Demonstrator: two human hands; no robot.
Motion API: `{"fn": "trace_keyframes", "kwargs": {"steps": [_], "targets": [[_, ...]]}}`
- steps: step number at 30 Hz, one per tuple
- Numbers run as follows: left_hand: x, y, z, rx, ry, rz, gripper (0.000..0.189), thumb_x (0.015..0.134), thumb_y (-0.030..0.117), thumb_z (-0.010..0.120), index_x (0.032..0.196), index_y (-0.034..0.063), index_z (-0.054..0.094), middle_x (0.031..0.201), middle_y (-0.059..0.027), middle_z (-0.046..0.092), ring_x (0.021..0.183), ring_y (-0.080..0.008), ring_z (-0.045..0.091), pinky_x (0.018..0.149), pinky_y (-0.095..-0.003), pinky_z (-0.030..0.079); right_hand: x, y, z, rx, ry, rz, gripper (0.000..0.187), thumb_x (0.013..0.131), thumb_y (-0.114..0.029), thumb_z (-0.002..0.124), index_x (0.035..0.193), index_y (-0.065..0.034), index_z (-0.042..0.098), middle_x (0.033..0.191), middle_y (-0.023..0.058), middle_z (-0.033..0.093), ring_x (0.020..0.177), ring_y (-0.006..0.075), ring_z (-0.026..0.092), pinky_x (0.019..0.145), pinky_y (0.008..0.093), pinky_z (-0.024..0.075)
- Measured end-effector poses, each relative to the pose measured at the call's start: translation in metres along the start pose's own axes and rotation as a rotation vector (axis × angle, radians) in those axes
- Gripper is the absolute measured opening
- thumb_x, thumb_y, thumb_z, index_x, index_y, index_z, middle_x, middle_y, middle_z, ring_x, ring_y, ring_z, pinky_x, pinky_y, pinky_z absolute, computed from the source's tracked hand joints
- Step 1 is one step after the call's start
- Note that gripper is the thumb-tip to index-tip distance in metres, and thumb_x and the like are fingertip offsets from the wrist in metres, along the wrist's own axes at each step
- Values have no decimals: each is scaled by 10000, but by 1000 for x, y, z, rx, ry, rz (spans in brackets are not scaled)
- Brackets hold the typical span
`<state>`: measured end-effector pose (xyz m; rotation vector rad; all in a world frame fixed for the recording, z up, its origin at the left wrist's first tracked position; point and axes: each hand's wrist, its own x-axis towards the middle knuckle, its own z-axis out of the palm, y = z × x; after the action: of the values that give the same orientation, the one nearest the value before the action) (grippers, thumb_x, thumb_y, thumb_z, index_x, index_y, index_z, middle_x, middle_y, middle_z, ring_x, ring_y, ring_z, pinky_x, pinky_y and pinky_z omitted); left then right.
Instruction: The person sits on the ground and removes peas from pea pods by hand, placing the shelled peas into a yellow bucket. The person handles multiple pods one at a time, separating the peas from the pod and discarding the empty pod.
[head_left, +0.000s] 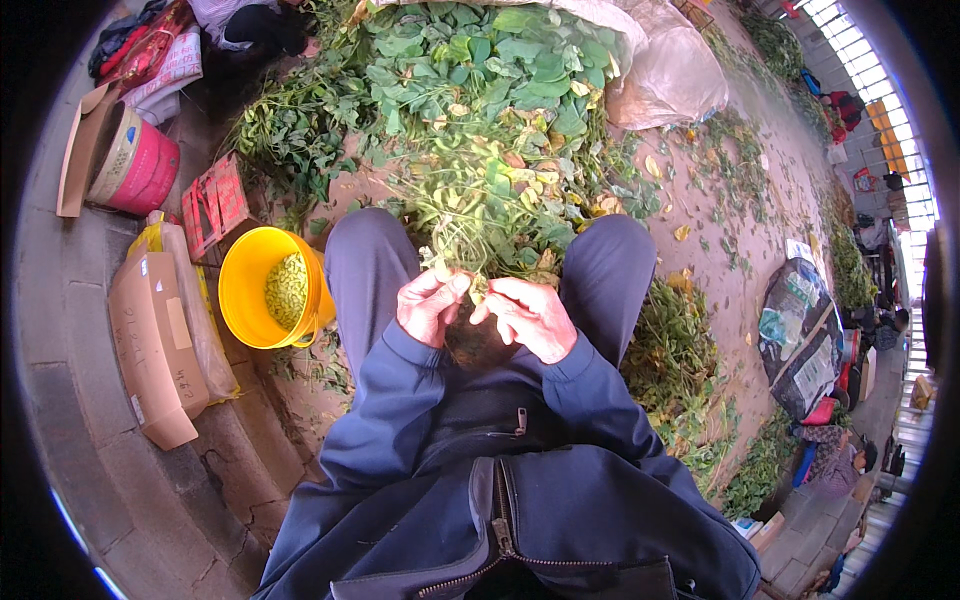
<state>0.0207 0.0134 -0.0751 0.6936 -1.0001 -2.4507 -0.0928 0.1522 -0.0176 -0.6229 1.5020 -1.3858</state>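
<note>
Between my knees, my left hand (433, 304) grips the thin stems of an uprooted bean plant (469, 240), likely soybean. My right hand (529, 315) is beside it, its thumb and index finger at a small green pod (477, 288) between the two hands. The plant's leafy, pod-bearing end merges with the heap of bean plants (487, 75) in front of me. To the left of my left knee stands a yellow plastic bucket (236, 292), partly filled with picked green pods (286, 292).
Left are a cardboard box (154, 345), a red patterned box (214, 206) and a pink bucket (142, 169) along stone steps (97, 450). A large pale sack (667, 75) lies beyond the heap. Stripped plants (667, 352) and a black bag (799, 337) lie right. Another person (247, 22) sits far left.
</note>
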Motion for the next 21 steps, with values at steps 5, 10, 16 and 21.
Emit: {"fn": "trace_keyframes", "kwargs": {"steps": [5,10,16,21], "targets": [[-1,-5,-8,-170,-151,-58,180,955,137,604,1020,-28,640,604,-12,546,420,-71,366,422,-223,286,-4,-9,4,353,-16,171,230,991,-157,557,1139,14,598,880,63,687,561,42,494,469,182,350],[5,-31,-31,-497,-412,-89,243,1018,187,478,1058,-26,589,497,4,408,384,-96,335,405,-258,304,-5,-4,7,488,-138,187,255,994,-174,555,1171,8,585,850,47,663,552,37,469,440,183,297],[-3,-21,-14,-480,-354,-58,215,1003,206,519,1020,20,625,507,1,425,383,-85,326,429,-246,300,-3,-10,7,265,-66,136,236,1000,-157,546,1137,32,573,770,4,563,560,45,452,477,199,344],[-13,4,3,-77,-173,-33,107,911,101,660,938,-3,653,587,-26,556,412,-58,359,424,-227,270,-5,-5,9,66,-48,-33,163,1001,-112,529,1080,24,571,763,-6,536,567,41,454,512,210,387]]}}
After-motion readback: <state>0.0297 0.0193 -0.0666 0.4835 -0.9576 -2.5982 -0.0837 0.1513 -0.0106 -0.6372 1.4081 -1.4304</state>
